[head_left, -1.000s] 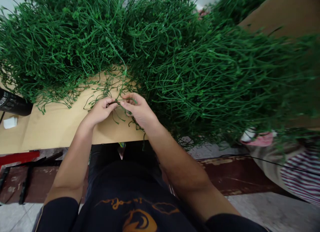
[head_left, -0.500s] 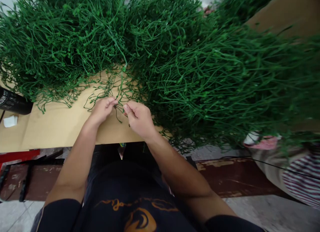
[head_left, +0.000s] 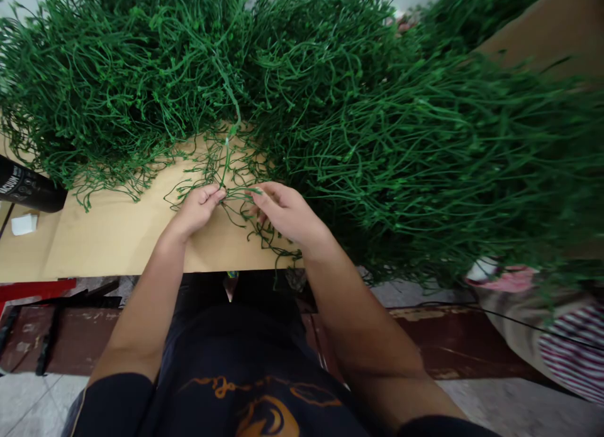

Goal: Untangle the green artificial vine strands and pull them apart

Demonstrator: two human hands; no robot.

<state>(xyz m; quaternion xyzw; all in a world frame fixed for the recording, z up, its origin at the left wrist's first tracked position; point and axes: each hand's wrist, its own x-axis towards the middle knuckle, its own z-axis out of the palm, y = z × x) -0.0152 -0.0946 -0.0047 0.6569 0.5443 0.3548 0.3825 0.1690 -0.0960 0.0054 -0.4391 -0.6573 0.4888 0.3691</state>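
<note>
My left hand [head_left: 202,205] is closed in a pinch on a thin green stem [head_left: 226,163] of what looks like artificial greenery. That stem runs up from my fingertips to a pale joint and on into the pile. To its right, my right hand [head_left: 287,214] has thumb and forefinger at the tip of a side sprig [head_left: 245,191], which stretches across from the left fingertips. Its other fingers are curled and partly hidden. Loose thin sprigs [head_left: 193,170] lie under and around both hands on the brown cardboard [head_left: 113,236].
Big heaps of green stems [head_left: 141,66] fill the back and the right side [head_left: 401,154]. A black bottle [head_left: 28,184] lies at the left, near a white scrap [head_left: 23,224]. Below the cardboard edge is a dark red bench [head_left: 443,342]. A striped cloth [head_left: 573,355] is at right.
My right hand has moved right, away from the left, and a side sprig now spans between them. My left hand keeps its pinch. The view has shifted slightly.
</note>
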